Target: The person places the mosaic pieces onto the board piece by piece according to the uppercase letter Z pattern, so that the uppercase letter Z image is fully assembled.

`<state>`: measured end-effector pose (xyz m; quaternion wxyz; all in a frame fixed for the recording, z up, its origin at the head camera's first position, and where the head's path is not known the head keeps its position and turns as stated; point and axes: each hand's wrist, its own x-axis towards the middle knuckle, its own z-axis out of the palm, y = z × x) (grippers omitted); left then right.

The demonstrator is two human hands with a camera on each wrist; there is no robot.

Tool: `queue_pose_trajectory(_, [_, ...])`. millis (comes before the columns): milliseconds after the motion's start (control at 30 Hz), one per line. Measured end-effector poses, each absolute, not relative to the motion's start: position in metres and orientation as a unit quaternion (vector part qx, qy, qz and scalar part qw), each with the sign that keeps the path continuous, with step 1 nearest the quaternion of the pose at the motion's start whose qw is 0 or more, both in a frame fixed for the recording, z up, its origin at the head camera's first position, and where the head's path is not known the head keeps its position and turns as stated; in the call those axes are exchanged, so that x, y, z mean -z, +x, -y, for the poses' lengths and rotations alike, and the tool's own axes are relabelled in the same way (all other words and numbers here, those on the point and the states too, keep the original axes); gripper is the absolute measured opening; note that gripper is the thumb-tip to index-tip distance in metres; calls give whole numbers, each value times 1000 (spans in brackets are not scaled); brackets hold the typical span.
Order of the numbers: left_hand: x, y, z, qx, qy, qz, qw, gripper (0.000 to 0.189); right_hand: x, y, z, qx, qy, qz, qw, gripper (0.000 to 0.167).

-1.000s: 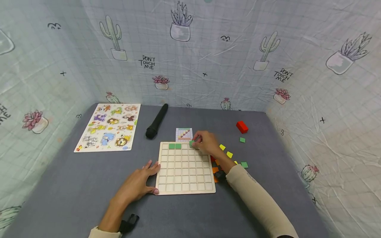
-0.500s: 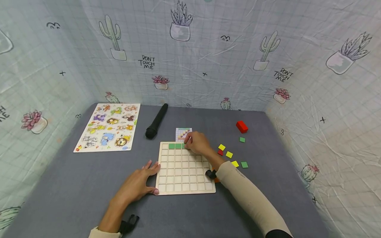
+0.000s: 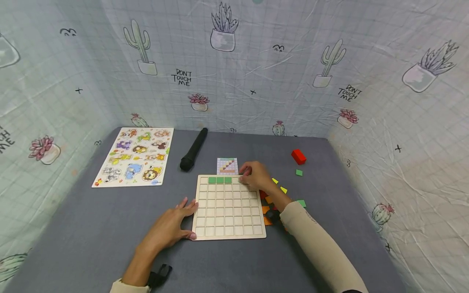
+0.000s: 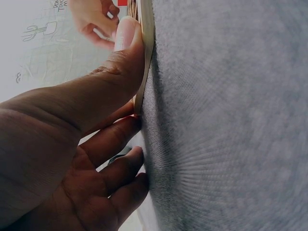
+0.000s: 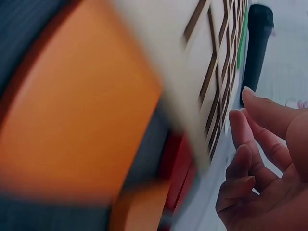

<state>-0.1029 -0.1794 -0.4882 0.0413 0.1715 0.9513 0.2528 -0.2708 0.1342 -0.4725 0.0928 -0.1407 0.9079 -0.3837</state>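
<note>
A square wooden grid board point(image 3: 224, 211) lies on the grey table, with three green square tiles point(image 3: 220, 180) side by side in its top row. My left hand point(image 3: 166, 228) rests against the board's left side, thumb on the lower-left corner and fingers spread along the edge. Over the upper right of the board hovers my right hand point(image 3: 256, 176). Its thumb and fingertips stand slightly apart in the right wrist view, nothing visible between them. A small printed pattern card point(image 3: 226, 166) lies just beyond the board's top edge.
Loose orange tiles point(image 3: 266, 209), yellow tiles and green tiles point(image 3: 299, 172) lie right of the board, partly under the right forearm. A red block point(image 3: 298, 156) sits farther back. A black microphone point(image 3: 194, 149) and an animal puzzle board point(image 3: 133, 158) lie at the back left.
My right hand moved left with a green tile, set it beside the other two in the top row, let go and drew back right. The left hand stayed in place.
</note>
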Motion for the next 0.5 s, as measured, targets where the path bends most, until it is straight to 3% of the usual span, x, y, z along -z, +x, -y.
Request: queue_pose_trajectory(500, [489, -103, 179, -259, 170, -950, 43, 97, 479, -274, -243, 370, -89, -925, 2, 23])
